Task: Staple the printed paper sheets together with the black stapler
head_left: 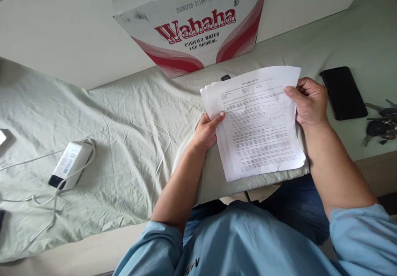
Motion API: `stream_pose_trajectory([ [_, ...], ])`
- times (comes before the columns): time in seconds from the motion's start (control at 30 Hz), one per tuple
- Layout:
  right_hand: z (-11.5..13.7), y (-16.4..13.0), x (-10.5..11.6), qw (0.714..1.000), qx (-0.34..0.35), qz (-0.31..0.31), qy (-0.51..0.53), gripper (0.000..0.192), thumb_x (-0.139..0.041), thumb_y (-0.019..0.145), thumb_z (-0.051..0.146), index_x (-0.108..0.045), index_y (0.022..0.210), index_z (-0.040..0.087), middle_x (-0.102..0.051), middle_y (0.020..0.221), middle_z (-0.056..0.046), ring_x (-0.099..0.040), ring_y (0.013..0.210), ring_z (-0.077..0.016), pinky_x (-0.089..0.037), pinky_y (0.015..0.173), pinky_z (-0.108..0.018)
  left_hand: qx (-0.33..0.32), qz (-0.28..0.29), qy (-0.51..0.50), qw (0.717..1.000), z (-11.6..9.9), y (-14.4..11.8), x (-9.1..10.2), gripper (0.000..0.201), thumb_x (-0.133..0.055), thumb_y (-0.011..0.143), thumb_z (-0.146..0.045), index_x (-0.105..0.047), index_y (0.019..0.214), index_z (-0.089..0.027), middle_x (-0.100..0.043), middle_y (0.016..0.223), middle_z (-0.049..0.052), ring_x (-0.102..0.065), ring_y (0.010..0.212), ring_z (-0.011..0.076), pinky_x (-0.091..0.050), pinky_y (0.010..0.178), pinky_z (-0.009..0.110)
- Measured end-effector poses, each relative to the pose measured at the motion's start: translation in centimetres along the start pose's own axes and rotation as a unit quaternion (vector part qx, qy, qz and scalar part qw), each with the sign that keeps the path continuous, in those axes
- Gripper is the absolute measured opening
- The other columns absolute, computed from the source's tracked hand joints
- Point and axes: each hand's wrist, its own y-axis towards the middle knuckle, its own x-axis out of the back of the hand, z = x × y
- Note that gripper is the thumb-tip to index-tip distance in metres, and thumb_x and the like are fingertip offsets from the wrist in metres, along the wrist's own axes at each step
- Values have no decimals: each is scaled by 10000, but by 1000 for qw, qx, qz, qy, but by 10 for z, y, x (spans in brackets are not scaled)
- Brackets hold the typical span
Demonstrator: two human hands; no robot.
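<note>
Several printed paper sheets (pixel 260 131), slightly fanned at the left, are held up over the table's front edge. "OVERLEAF NOTES" heads the top sheet, above lines of small print. My left hand (pixel 208 130) is closed on their left edge, thumb on top and fingers behind. On the upper right edge, my right hand (pixel 310 100) pinches the sheets, its thumb lying on the printed face. The sheets' lower right corner is a little curled. Part of a small black object (pixel 226 78) shows behind the sheets' top edge.
A Wahaha water carton (pixel 198 32) stands behind the sheets against a white panel. To the right lie a black phone (pixel 343 92) and a bunch of keys (pixel 383 123). A white boxy device (pixel 70 164) with a cable rests left on the wrinkled green cloth (pixel 130 143).
</note>
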Motion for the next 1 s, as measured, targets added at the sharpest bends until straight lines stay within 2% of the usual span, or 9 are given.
stream_pose_trajectory([
  [0.13,0,0,-1,999,5,-5,34,534,-1116,614,647,-771,780,275,-647,710,9,-496,683,-160,-405,672,-372,1,-5,-9,1000,0,1,-1,627,-1136,647,-595,-867,1036,-183,-914,1047,144,-844,1292,459,-688,1170,577],
  [0.23,-2,2,-1,998,30,-5,51,578,-1119,594,678,-775,805,263,-677,716,8,-525,665,-155,-429,633,-351,3,-8,-10,1000,-1,1,-2,653,-1122,651,-631,-861,1039,-176,-915,1062,146,-818,1355,461,-665,1214,577],
  [0.33,-5,4,-2,997,45,-11,61,637,-1122,542,714,-767,793,249,-679,689,20,-529,632,-139,-430,597,-322,-1,-7,0,1000,0,1,-1,678,-1102,665,-664,-863,1058,-166,-915,1076,153,-818,1357,459,-659,1224,575],
  [0.5,-6,4,-1,997,31,-16,65,632,-1137,506,701,-781,770,249,-693,668,33,-533,620,-124,-434,593,-296,-8,-3,9,1000,2,2,1,634,-1089,685,-674,-865,1020,-185,-917,1058,134,-827,1340,447,-671,1203,558],
  [0.67,-9,4,-1,998,38,-12,59,616,-1127,558,703,-762,764,253,-651,661,41,-493,616,-118,-418,579,-292,-8,-10,1,1000,2,3,1,602,-1099,682,-642,-864,1001,-189,-916,1025,122,-825,1348,447,-685,1192,554],
  [0.73,-12,6,-1,996,52,-12,65,594,-1123,599,685,-770,809,256,-680,727,31,-539,670,-127,-488,639,-300,-5,-10,-5,1000,1,3,1,606,-1100,684,-637,-861,1013,-189,-915,1021,120,-827,1344,445,-688,1189,554],
  [0.87,-15,8,-1,993,64,8,96,600,-1130,644,631,-820,1012,273,-794,958,-20,-710,913,-186,-619,888,-350,-5,-5,-4,1000,1,3,2,599,-1097,691,-645,-852,997,-192,-913,1006,115,-843,1308,441,-695,1173,558],
  [0.93,-15,6,0,994,41,40,98,621,-1114,678,636,-822,1093,278,-826,1018,-40,-750,967,-221,-639,926,-391,-8,-4,-1,1000,1,3,2,597,-1094,695,-652,-850,993,-196,-911,994,112,-847,1295,441,-701,1158,562],
  [1.0,-13,2,1,994,4,78,79,633,-1092,708,648,-824,1140,271,-849,1050,-58,-771,965,-245,-649,897,-416,-9,-6,2,1000,2,3,3,602,-1095,692,-657,-850,996,-197,-908,977,111,-849,1287,444,-706,1143,564],
])
